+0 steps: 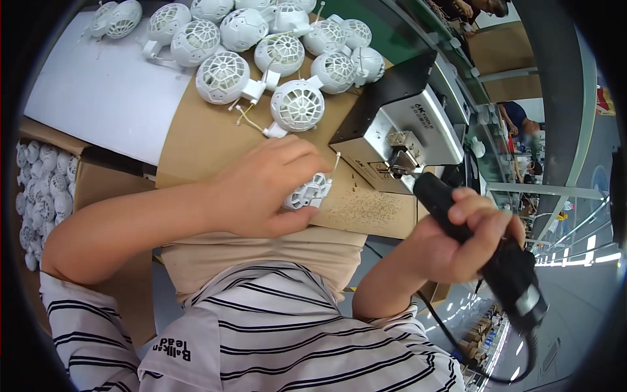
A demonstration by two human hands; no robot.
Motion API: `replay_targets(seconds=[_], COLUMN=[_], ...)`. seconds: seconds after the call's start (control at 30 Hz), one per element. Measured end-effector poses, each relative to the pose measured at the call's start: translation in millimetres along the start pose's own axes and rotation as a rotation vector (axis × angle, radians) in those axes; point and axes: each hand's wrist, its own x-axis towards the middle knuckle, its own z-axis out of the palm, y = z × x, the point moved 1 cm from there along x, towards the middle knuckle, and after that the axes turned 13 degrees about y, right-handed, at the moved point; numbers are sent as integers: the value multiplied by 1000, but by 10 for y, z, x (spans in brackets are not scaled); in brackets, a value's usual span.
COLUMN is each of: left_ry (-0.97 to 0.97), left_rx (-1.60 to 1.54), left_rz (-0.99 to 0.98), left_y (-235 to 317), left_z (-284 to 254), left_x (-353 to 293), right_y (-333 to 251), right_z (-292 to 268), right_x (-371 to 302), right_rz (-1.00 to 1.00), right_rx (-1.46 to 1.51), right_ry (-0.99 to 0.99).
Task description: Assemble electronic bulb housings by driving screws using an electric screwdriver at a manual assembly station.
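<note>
My left hand (277,189) curled round white latticed plastic part (305,195), right hand (471,235) closed on black cylindrical corded screwdriver (513,274).

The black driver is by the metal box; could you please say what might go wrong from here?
The black driver, its tip near the metal box, might slip against it. The thin wire sticking up by the white part in the left hand could snag. The black cable, hanging looped, might catch.

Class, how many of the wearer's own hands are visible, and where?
2: the left hand holds a white part over brown cardboard; the right hand grips a black corded tool beside the silver-and-black machine. Some fingers are partly hidden.
</note>
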Motion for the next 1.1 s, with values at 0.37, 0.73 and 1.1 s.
replay_targets(seconds=[0.37,0.73,1.1], left_ry=[21,-21,18], left_rx=[1,-10,-54], left_rz=[-8,-19,-9], left_y=[1,-11,-33], left_z=[4,12,-2], left_x=[-20,-7,-1], right_y=[-182,-303,-183], right_z=[-93,90,183], right_x=[-61,-325,-426], right_rz=[273,429,437], right_rx=[125,371,442], right_ry=[-55,-42,-171])
